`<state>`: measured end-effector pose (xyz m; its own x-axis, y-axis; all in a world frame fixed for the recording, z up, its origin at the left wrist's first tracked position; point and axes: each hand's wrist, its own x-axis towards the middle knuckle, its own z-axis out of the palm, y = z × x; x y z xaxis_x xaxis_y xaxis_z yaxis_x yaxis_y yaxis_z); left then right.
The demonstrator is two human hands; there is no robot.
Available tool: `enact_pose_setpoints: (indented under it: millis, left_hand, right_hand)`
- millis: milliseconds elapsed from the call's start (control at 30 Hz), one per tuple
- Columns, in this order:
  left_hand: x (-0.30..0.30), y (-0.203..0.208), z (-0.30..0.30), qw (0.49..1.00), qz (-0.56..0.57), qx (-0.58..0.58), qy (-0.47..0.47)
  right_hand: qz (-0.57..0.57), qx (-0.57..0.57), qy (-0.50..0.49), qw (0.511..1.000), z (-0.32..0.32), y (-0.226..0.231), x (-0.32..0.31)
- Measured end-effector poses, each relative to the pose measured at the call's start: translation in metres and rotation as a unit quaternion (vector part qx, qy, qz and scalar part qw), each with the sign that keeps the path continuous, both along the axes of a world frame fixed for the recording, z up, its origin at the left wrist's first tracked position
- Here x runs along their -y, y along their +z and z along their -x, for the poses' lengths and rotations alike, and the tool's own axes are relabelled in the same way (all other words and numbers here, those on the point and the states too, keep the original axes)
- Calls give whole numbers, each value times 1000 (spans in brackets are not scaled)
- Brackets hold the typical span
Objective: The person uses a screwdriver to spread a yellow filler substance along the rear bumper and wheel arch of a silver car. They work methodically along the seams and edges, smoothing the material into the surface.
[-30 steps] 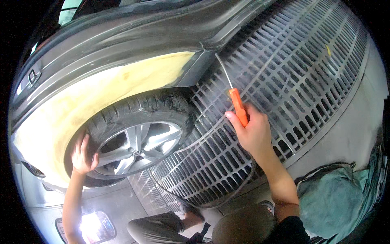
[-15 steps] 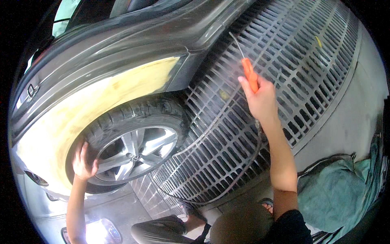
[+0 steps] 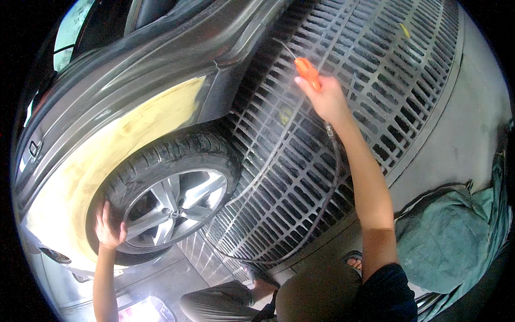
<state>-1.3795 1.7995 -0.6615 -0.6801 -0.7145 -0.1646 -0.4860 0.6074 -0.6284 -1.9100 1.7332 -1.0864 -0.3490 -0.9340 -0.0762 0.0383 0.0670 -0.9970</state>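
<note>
My right hand [image 3: 324,99] is closed around an orange air blow gun [image 3: 307,73], held above the floor grating. Its thin bent metal nozzle [image 3: 287,48] points up and left, toward the car's sill. A dark hose [image 3: 335,166] hangs from beneath that hand and loops over the grating. At the lower left, my left hand [image 3: 109,229] rests with fingers apart against the tyre [image 3: 161,153], beside the silver alloy wheel [image 3: 174,213]. Around the wheel arch, the dark car body [image 3: 161,70] has a wide, pale yellow sanded patch [image 3: 126,126].
Metal floor grating [image 3: 300,177] runs along the car. A green cloth bundle [image 3: 445,241] lies at the lower right. A bright lamp [image 3: 142,311] glows at the bottom left. A small yellow strip [image 3: 405,30] lies on the grating. My knees [image 3: 214,303] show at the bottom.
The whole view has shifted, so most things appear farther left and many slightly higher. The blow gun in my right hand now tilts more to the left. My left hand stays on the tyre.
</note>
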Motion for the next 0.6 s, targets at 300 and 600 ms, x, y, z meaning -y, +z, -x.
enact_pose_setpoints:
  millis: [300, 600]
  left_hand:
    - [-3, 4, -18, 1000, 14, 8, 7]
    - [1, 2, -8, 1000, 17, 2, -7]
  right_hand:
    - [-54, 2, 119, 991, -16, -32, 5]
    - [-55, 32, 259, 964, -67, -34, -40]
